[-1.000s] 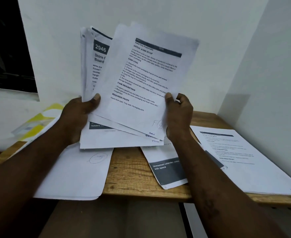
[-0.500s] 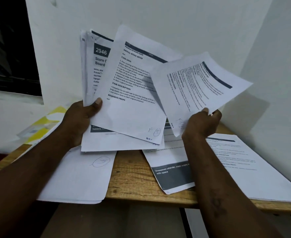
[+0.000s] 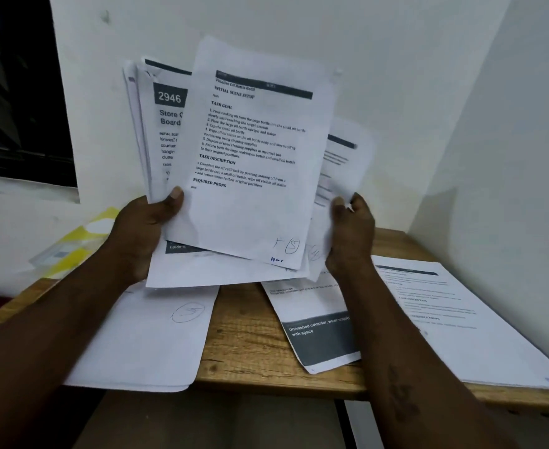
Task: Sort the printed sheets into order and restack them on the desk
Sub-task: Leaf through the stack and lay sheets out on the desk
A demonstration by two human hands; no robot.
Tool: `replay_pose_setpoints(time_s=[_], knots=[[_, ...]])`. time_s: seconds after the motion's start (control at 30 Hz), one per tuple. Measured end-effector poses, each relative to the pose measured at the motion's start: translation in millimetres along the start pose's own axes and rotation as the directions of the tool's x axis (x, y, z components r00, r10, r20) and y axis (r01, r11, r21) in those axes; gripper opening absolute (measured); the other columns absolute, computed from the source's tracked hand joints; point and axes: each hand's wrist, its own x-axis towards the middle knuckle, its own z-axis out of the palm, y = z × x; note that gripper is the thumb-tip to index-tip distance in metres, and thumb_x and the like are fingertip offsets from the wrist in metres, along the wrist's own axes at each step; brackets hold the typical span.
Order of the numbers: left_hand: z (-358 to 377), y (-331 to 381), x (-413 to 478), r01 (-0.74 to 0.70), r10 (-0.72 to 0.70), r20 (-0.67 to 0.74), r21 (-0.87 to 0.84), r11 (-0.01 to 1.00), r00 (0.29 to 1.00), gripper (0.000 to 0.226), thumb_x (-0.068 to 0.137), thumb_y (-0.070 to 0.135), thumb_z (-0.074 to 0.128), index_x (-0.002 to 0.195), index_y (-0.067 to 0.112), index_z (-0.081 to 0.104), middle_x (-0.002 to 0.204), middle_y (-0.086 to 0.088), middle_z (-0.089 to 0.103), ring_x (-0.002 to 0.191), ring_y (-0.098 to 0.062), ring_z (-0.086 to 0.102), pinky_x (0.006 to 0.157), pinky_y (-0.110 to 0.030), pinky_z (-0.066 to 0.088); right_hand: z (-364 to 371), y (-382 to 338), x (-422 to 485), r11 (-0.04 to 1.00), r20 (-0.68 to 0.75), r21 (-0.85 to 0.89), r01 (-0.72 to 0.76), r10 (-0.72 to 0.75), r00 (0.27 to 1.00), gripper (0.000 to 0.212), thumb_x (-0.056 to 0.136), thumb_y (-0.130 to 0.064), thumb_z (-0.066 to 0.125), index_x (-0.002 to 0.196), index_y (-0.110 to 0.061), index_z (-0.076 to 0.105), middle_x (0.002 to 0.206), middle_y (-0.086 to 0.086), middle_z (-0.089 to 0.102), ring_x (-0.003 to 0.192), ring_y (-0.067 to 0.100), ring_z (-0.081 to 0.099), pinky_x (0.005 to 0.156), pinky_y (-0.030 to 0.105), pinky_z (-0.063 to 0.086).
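Observation:
My left hand [image 3: 143, 228] grips a fanned bundle of printed sheets [image 3: 250, 176] upright above the wooden desk [image 3: 244, 345]. The front page, about an oil bottle refill, carries a circled "5" at its lower right. A sheet numbered 2946 [image 3: 166, 124] shows behind it on the left. My right hand [image 3: 351, 234] holds a single printed sheet [image 3: 341, 163], blurred, tucked behind the bundle's right edge. On the desk lie a sheet pile with a circled mark [image 3: 150, 338] at the left, a sheet with a dark band [image 3: 318, 332] in the middle, and a text sheet stack [image 3: 444, 319] at the right.
White walls close the desk in at the back and the right. A yellow and white packet [image 3: 75, 244] lies at the desk's left rear. A dark window [image 3: 17, 92] fills the upper left. The left sheet pile overhangs the desk's front edge.
My right hand pulled the front sheet off to the right, then brought it back in behind the bundle. The oil bottle page now fronts the bundle in my left hand.

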Motion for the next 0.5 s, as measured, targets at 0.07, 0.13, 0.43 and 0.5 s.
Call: replay_pose_setpoints(time_s=[0.07,0.13,0.43,0.5], knots=[[-0.3,-2.9,1.2,0.009,-0.008,-0.013,0.019,1.0,1.0,0.02,0.102,0.027,0.064,0.116,0.017,0.073,0.105,0.003,0.081,0.093,-0.016,0.078,0.07,-0.029,0.063,6.8,-2.1,-10.4,0.996,0.234,0.09,0.016,-0.037,0.971,0.017,0.104,-0.011,0.058,0.115,-0.011,0.07,0.119,0.019,0.074,0.099,0.021,0.068,0.096,0.042,0.056],[-1.8,-5.7,3.4,0.007,-0.006,-0.034,0.027,1.0,0.999,0.022,0.101,0.028,0.066,0.118,0.016,0.073,0.109,0.0,0.08,0.099,-0.019,0.077,0.079,-0.035,0.064,8.6,-5.1,-19.4,0.988,0.377,0.152,-0.025,-0.034,0.925,0.024,0.107,-0.01,0.053,0.127,-0.005,0.066,0.128,0.021,0.071,0.106,0.027,0.069,0.098,0.045,0.056],[1.5,-10.5,6.6,0.038,-0.037,-0.043,0.024,0.999,0.998,0.021,0.098,0.029,0.069,0.115,0.017,0.074,0.112,-0.001,0.08,0.103,-0.024,0.077,0.084,-0.041,0.064,17.5,-9.9,-33.9,0.981,0.416,0.166,-0.097,0.02,0.909,0.028,0.107,-0.007,0.049,0.127,0.0,0.067,0.119,0.015,0.074,0.104,0.028,0.073,0.092,0.042,0.061],[1.3,-11.3,7.2,0.03,-0.028,-0.054,0.036,0.999,0.998,0.02,0.098,0.029,0.07,0.114,0.018,0.074,0.109,0.001,0.08,0.101,-0.022,0.077,0.082,-0.041,0.065,20.6,-9.9,-35.5,0.966,0.426,0.206,-0.155,0.054,0.903,0.053,0.107,-0.046,0.053,0.135,-0.002,0.065,0.133,0.019,0.069,0.124,0.038,0.066,0.11,0.058,0.05]])
